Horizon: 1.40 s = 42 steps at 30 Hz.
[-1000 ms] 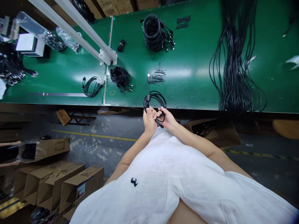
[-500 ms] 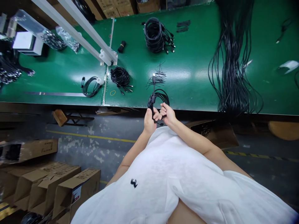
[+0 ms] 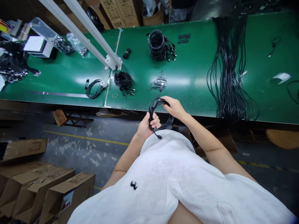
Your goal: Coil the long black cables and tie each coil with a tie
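My left hand (image 3: 146, 126) grips the lower side of a coiled black cable (image 3: 168, 123), just in front of the green table's near edge. One plug end hangs below that fist, and the other plug end sticks up toward a small heap of thin black twist ties (image 3: 157, 83). On the coil's upper side, over the table edge, my right hand (image 3: 174, 107) closes around the strands.
The green table (image 3: 191, 77) carries a large bundle of long loose cables (image 3: 230, 71) at right, a stack of coiled cables (image 3: 158, 45) at the back, and two smaller coils (image 3: 122, 80) (image 3: 93, 87) at left. Cardboard boxes (image 3: 42, 189) stand on the floor at lower left.
My right hand has moved up and right, off the left hand to the coil's top. The left hand has dropped slightly, still holding the coil. The view has tilted up.
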Tool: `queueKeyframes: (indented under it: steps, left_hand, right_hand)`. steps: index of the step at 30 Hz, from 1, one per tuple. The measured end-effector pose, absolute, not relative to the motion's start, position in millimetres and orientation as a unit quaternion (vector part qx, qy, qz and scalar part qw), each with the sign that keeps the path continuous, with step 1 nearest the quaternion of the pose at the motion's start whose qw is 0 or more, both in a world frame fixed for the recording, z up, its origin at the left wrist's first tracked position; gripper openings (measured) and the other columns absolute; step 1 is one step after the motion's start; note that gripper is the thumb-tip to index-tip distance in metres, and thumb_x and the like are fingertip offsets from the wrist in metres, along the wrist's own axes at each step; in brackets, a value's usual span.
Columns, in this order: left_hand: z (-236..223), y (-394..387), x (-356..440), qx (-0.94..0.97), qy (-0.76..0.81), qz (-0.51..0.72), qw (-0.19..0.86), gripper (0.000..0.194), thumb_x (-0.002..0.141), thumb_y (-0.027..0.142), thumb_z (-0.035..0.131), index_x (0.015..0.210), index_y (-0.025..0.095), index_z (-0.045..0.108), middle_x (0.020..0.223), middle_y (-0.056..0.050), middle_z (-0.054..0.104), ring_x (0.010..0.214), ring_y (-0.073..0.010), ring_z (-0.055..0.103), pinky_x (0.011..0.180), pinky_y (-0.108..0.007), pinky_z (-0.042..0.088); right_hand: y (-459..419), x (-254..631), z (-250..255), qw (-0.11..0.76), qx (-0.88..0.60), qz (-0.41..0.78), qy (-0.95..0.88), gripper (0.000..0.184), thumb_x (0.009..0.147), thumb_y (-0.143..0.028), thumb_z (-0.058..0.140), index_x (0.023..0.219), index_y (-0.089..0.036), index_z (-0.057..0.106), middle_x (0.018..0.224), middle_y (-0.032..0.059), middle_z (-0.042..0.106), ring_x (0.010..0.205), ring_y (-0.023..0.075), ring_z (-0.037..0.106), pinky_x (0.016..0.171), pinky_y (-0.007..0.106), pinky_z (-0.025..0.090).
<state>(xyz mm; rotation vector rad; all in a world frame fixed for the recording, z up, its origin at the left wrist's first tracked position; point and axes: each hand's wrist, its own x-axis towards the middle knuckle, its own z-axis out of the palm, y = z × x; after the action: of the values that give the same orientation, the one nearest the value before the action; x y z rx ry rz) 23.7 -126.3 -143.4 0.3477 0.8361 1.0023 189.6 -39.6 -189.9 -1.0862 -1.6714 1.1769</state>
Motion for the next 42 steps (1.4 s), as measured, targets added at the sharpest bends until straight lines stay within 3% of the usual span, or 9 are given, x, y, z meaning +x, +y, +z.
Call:
queueKeyframes:
  steps: [3, 6, 11, 18, 25, 30, 35, 39, 42]
  left_hand:
    - [-144.1, -125.1, 17.3, 0.148, 0.381, 0.452, 0.793, 0.046, 0.097, 0.053, 0.039, 0.070, 0.017, 0.050, 0.055, 0.007, 0.023, 0.044, -0.0068, 0.024, 0.048, -0.020, 0.037]
    - [-147.0, -123.8, 11.7, 0.148, 0.362, 0.452, 0.801, 0.037, 0.096, 0.045, 0.048, 0.073, 0.016, 0.052, 0.056, 0.007, 0.022, 0.043, -0.0057, 0.024, 0.047, -0.019, 0.036]
    - [-153.1, -122.1, 10.6, 0.194, 0.321, 0.422, 0.825, 0.029, 0.087, 0.038, 0.066, 0.075, 0.015, 0.054, 0.054, 0.010, 0.022, 0.041, -0.0035, 0.020, 0.042, -0.016, 0.030]
    - [-154.6, -126.7, 7.5, 0.296, 0.330, 0.359, 0.821, 0.038, 0.077, 0.047, 0.075, 0.077, 0.016, 0.053, 0.051, 0.010, 0.031, 0.040, -0.0035, 0.027, 0.044, -0.019, 0.037]
    - [-177.8, -111.6, 28.3, 0.313, 0.426, 0.552, 0.645, 0.042, 0.077, 0.055, 0.071, 0.075, 0.018, 0.051, 0.050, 0.010, 0.032, 0.042, -0.0052, 0.029, 0.044, -0.020, 0.032]
    - [-204.0, -108.5, 53.6, 0.335, 0.455, 0.590, 0.576, 0.041, 0.080, 0.057, 0.066, 0.074, 0.019, 0.051, 0.055, 0.005, 0.045, 0.054, -0.0092, 0.045, 0.058, -0.024, 0.041]
    - [-191.7, -109.4, 40.4, 0.316, 0.444, 0.588, 0.598, 0.045, 0.081, 0.060, 0.063, 0.070, 0.019, 0.048, 0.051, 0.009, 0.032, 0.045, -0.0061, 0.031, 0.049, -0.021, 0.034]
    - [-176.9, -112.3, 11.4, 0.313, 0.407, 0.452, 0.730, 0.047, 0.077, 0.059, 0.069, 0.070, 0.017, 0.048, 0.051, 0.011, 0.027, 0.041, -0.0035, 0.023, 0.042, -0.018, 0.028]
    - [-176.8, -117.5, -2.5, 0.272, 0.397, 0.364, 0.797, 0.050, 0.081, 0.062, 0.063, 0.070, 0.017, 0.046, 0.051, 0.011, 0.026, 0.040, -0.0027, 0.020, 0.041, -0.017, 0.027]
  right_hand:
    - [-42.0, 190.0, -194.6, 0.343, -0.430, 0.444, -0.707, 0.012, 0.081, -0.018, 0.055, 0.082, -0.022, 0.066, 0.071, -0.0005, 0.060, 0.070, 0.0155, 0.054, 0.070, 0.024, 0.039]
    - [-44.5, 190.5, -192.7, 0.318, -0.427, 0.477, -0.699, 0.017, 0.086, -0.019, 0.051, 0.088, -0.023, 0.067, 0.061, -0.0032, 0.055, 0.061, 0.0148, 0.053, 0.064, 0.024, 0.037]
    - [-47.5, 186.4, -177.8, 0.340, -0.386, 0.446, -0.732, 0.026, 0.082, -0.019, 0.063, 0.106, -0.026, 0.068, 0.109, 0.0023, 0.067, 0.093, 0.0192, 0.060, 0.076, 0.025, 0.039]
    - [-50.0, 191.2, -179.3, 0.347, -0.371, 0.538, -0.673, 0.008, 0.077, -0.015, 0.070, 0.073, -0.021, 0.066, 0.076, -0.0003, 0.063, 0.074, 0.0137, 0.056, 0.070, 0.022, 0.038]
    - [-71.2, 149.6, -221.4, 0.479, -0.381, 0.775, -0.156, 0.023, 0.082, -0.033, 0.069, 0.073, -0.020, 0.053, 0.051, -0.0096, 0.039, 0.045, 0.0060, 0.038, 0.051, 0.019, 0.044]
    - [-72.1, 110.7, -224.2, 0.466, -0.415, 0.781, 0.038, 0.029, 0.092, -0.033, 0.060, 0.071, -0.021, 0.043, 0.044, -0.0119, 0.026, 0.034, 0.0037, 0.022, 0.033, 0.014, 0.024]
    - [-68.3, 122.4, -229.1, 0.464, -0.416, 0.780, -0.052, 0.026, 0.083, -0.031, 0.068, 0.073, -0.020, 0.046, 0.049, -0.0107, 0.035, 0.042, 0.0051, 0.035, 0.042, 0.016, 0.034]
    - [-56.1, 156.6, -221.3, 0.469, -0.443, 0.652, -0.399, 0.022, 0.072, -0.024, 0.073, 0.088, -0.023, 0.058, 0.072, -0.0052, 0.059, 0.063, 0.0108, 0.053, 0.066, 0.024, 0.047]
    - [-48.4, 172.4, -206.4, 0.351, -0.397, 0.527, -0.665, 0.018, 0.072, -0.021, 0.071, 0.089, -0.023, 0.065, 0.091, 0.0017, 0.067, 0.084, 0.0175, 0.059, 0.080, 0.028, 0.045]
